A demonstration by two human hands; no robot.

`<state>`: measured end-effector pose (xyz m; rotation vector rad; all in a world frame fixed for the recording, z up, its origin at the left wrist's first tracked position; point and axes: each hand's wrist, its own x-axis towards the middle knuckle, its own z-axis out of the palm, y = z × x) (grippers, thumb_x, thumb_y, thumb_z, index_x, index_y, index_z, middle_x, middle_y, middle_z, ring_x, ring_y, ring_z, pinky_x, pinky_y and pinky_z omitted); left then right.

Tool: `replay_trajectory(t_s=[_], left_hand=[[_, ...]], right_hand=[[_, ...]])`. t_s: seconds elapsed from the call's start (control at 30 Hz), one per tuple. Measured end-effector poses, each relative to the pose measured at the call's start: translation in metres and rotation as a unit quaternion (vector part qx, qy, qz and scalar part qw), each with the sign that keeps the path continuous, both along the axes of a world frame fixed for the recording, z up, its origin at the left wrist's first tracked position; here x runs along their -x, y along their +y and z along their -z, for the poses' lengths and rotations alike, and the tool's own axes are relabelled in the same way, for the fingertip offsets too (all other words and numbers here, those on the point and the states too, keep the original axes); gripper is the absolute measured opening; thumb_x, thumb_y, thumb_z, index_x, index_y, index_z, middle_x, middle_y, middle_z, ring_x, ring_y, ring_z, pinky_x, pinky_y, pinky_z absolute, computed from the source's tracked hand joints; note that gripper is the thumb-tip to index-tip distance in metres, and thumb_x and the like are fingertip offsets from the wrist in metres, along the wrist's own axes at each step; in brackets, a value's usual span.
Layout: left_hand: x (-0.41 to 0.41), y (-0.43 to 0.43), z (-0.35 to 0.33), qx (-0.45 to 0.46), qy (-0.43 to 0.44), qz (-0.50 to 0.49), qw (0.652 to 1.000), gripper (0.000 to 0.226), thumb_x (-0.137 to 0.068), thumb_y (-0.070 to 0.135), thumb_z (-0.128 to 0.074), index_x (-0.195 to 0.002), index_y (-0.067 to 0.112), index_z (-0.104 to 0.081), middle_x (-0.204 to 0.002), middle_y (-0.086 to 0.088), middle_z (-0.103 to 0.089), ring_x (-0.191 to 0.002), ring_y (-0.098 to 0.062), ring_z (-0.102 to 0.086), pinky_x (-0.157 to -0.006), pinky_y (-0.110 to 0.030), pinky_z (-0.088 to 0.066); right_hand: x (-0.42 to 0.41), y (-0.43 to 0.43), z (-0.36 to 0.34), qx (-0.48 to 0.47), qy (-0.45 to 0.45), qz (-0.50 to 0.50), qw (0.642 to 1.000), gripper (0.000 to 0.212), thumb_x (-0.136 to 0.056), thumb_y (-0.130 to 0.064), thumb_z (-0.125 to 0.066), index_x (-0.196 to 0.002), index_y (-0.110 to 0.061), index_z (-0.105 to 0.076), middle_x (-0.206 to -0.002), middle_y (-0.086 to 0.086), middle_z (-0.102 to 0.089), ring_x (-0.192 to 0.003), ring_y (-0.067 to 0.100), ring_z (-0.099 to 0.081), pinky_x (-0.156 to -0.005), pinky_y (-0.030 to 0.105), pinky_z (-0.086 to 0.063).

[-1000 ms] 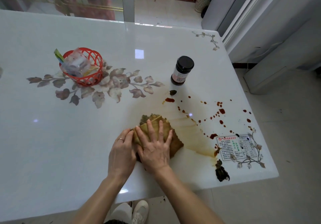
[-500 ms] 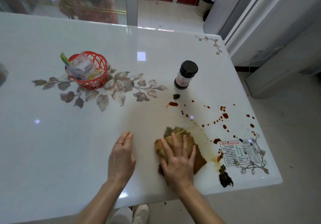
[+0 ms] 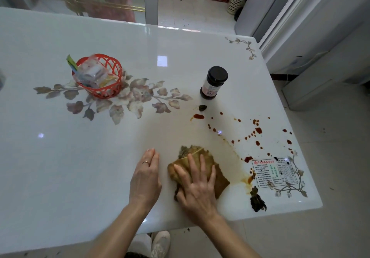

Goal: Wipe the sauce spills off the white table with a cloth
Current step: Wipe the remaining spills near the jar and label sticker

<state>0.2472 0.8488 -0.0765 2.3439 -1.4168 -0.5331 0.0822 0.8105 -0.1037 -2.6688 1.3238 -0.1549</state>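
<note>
One table (image 3: 80, 167), one cloth (image 3: 221, 180), one bottle (image 3: 213, 82), one basket (image 3: 118, 71), one left hand (image 3: 145, 179), one right hand (image 3: 197, 189).

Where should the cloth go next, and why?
Probably slide the right hand and the cloth under it rightward and away, toward the red sauce drops. They dot the table beyond the brown smear, unwiped. The left hand rests flat alongside.

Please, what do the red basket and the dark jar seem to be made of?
Red basket: probably plastic, glossy; its open lattice looks moulded in one even colour. Dark jar: probably glass, since its wall shines below the label; the black lid: unclear.
</note>
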Motion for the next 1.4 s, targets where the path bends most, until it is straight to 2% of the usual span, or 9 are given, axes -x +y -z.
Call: replay_trajectory(t_s=[0.1,0.27,0.43,0.57,0.7,0.8,1.0,1.23,1.4], left_hand=[[-0.002,0.0,-0.004,0.0,-0.001,0.01,1.0,0.067,-0.065,-0.017,-0.053,-0.13,-0.002,-0.049,-0.138,-0.018,-0.047,-0.128,-0.032,-0.045,-0.105,-0.038,-0.038],[0.001,0.0,-0.006,0.002,-0.002,0.001,1.0,0.066,-0.067,-0.017,-0.05,-0.131,-0.001,-0.048,-0.14,-0.016,-0.045,-0.13,-0.03,-0.043,-0.104,-0.037,-0.039],[0.003,-0.003,-0.003,0.0,0.001,-0.008,1.0,0.065,-0.065,-0.017,-0.054,-0.128,-0.003,-0.051,-0.137,-0.018,-0.049,-0.128,-0.031,-0.045,-0.104,-0.036,-0.036],[-0.001,-0.002,-0.001,-0.005,-0.003,0.001,1.0,0.067,-0.064,-0.018,-0.054,-0.129,-0.001,-0.052,-0.137,-0.016,-0.049,-0.128,-0.03,-0.046,-0.104,-0.035,-0.035],[-0.005,-0.003,-0.004,-0.006,-0.009,0.005,1.0,0.067,-0.068,-0.017,-0.053,-0.132,0.002,-0.049,-0.139,-0.012,-0.048,-0.13,-0.026,-0.043,-0.106,-0.03,-0.031],[-0.007,-0.003,-0.004,-0.006,-0.003,0.005,1.0,0.066,-0.067,-0.016,-0.054,-0.131,0.002,-0.051,-0.138,-0.012,-0.05,-0.128,-0.026,-0.046,-0.106,-0.03,-0.031],[-0.009,-0.001,-0.009,-0.013,-0.002,0.03,0.999,0.068,-0.074,-0.011,-0.05,-0.139,0.006,-0.041,-0.147,-0.008,-0.039,-0.136,-0.022,-0.036,-0.109,-0.028,-0.028],[-0.012,0.0,-0.007,-0.001,0.006,0.032,0.999,0.069,-0.075,-0.016,-0.043,-0.14,0.006,-0.039,-0.148,-0.006,-0.036,-0.137,-0.022,-0.032,-0.11,-0.028,-0.028],[-0.013,-0.001,-0.009,0.003,0.006,0.042,0.999,0.067,-0.074,-0.014,-0.045,-0.139,0.004,-0.041,-0.147,-0.009,-0.038,-0.137,-0.023,-0.034,-0.11,-0.029,-0.027]], right_hand=[[-0.004,-0.022,0.002,0.016,0.022,-0.026,0.999,0.064,-0.077,-0.045,-0.047,-0.14,-0.036,-0.045,-0.158,0.006,-0.033,-0.146,0.04,-0.022,-0.106,0.073,-0.023],[-0.009,-0.059,0.0,-0.007,0.013,0.084,0.996,0.064,-0.079,-0.046,-0.041,-0.143,-0.036,-0.04,-0.156,0.004,-0.035,-0.146,0.038,-0.024,-0.108,0.073,-0.019],[-0.011,-0.015,0.004,0.008,0.019,0.004,1.0,0.064,-0.085,-0.046,-0.043,-0.149,-0.04,-0.036,-0.161,-0.001,-0.027,-0.149,0.035,-0.015,-0.113,0.067,-0.01],[-0.017,-0.06,0.005,0.008,0.041,-0.008,0.999,0.062,-0.085,-0.047,-0.038,-0.147,-0.042,-0.038,-0.16,-0.004,-0.029,-0.149,0.034,-0.02,-0.11,0.07,-0.019],[-0.018,-0.086,-0.002,-0.067,0.052,0.088,0.993,0.066,-0.086,-0.055,-0.017,-0.151,-0.048,-0.022,-0.164,-0.01,-0.011,-0.151,0.027,0.004,-0.116,0.065,0.001],[-0.021,-0.047,-0.004,-0.028,0.026,0.096,0.995,0.063,-0.087,-0.05,-0.032,-0.149,-0.043,-0.031,-0.162,-0.003,-0.023,-0.15,0.033,-0.01,-0.113,0.068,-0.008],[0.013,-0.005,0.007,0.033,0.017,-0.076,0.996,0.059,-0.089,-0.047,-0.048,-0.148,-0.041,-0.04,-0.161,-0.003,-0.027,-0.149,0.032,-0.019,-0.11,0.066,-0.022],[0.051,-0.056,0.002,0.001,0.043,0.178,0.983,0.062,-0.092,-0.048,-0.033,-0.151,-0.03,-0.033,-0.161,0.002,-0.026,-0.148,0.034,-0.018,-0.111,0.07,-0.02],[-0.005,-0.02,0.003,-0.009,0.037,0.081,0.996,0.068,-0.085,-0.047,-0.039,-0.151,-0.033,-0.034,-0.161,0.0,-0.025,-0.15,0.033,-0.014,-0.115,0.065,-0.014]])
